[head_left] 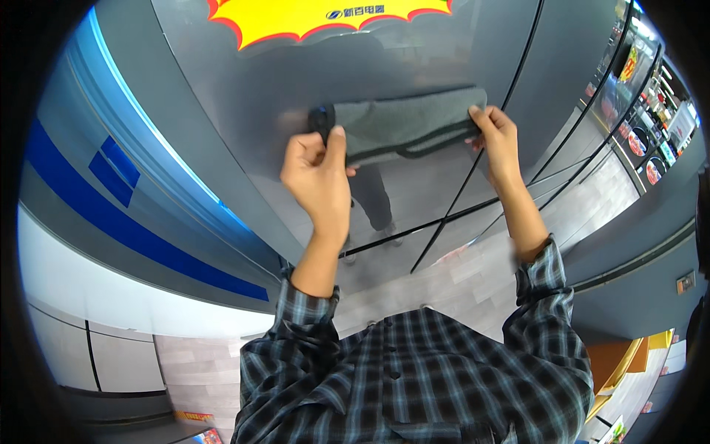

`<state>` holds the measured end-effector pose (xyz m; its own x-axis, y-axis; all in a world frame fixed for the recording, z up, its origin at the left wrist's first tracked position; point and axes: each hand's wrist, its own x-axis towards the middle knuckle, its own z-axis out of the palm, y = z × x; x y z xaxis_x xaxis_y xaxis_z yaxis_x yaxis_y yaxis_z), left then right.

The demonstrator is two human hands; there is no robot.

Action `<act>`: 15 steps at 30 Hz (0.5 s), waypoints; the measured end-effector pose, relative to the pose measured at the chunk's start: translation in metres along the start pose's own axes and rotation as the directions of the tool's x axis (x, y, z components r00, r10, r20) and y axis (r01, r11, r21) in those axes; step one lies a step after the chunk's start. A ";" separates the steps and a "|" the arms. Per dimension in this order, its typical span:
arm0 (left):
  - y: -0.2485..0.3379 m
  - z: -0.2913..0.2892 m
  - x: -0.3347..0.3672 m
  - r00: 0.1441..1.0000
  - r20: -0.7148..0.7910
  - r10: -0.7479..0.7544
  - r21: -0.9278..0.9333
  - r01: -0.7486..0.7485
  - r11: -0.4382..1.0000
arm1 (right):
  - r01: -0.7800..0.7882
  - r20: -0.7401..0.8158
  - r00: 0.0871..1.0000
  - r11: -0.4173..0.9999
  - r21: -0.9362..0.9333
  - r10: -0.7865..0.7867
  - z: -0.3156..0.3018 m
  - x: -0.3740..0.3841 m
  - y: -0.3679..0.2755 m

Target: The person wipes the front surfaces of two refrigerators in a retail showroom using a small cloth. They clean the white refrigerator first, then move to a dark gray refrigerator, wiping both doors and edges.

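Between my two hands stretches a folded grey cloth (410, 122) with dark edging, which looks like a cleaning cloth. My left hand (319, 166) pinches its left end, where a darker bunched part shows. At the other end, my right hand (497, 137) grips the upper right corner with thumb and fingers. The cloth hangs in front of a glossy dark grey cabinet door (259, 96), which looks like a refrigerator's. I cannot tell whether the cloth touches the door.
A yellow sticker with a red jagged edge (296, 22) is on the door above the cloth. A grey panel with blue tape (148, 222) stands at my left. Shelves with goods (643, 148) show at the far right, past a light wood-look floor (599, 200).
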<state>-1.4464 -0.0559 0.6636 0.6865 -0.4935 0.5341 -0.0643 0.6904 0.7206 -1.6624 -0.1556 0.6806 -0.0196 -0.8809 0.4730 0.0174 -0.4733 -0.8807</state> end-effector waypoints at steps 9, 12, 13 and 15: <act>0.065 0.047 0.038 0.984 -0.075 0.164 -0.038 -0.168 0.985 | 0.165 0.029 0.986 0.986 0.001 -0.165 -0.007 0.036 -0.084; 0.064 0.051 0.038 0.981 -0.111 0.160 -0.032 -0.164 0.986 | 0.170 0.038 0.985 0.985 -0.024 -0.169 -0.010 0.037 -0.085; 0.065 0.052 0.037 0.978 -0.125 0.167 -0.033 -0.172 0.985 | 0.171 0.047 0.984 0.985 -0.026 -0.169 -0.011 0.039 -0.087; 0.062 0.058 0.032 0.977 -0.142 0.159 -0.033 -0.165 0.986 | 0.154 0.055 0.987 0.987 -0.042 -0.152 -0.018 0.041 -0.084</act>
<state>-1.4702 -0.0593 0.7514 0.7635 -0.2973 0.5733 -0.1529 0.7794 0.6076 -1.6823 -0.1516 0.7739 0.0328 -0.7978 0.6020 -0.0284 -0.6029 -0.7973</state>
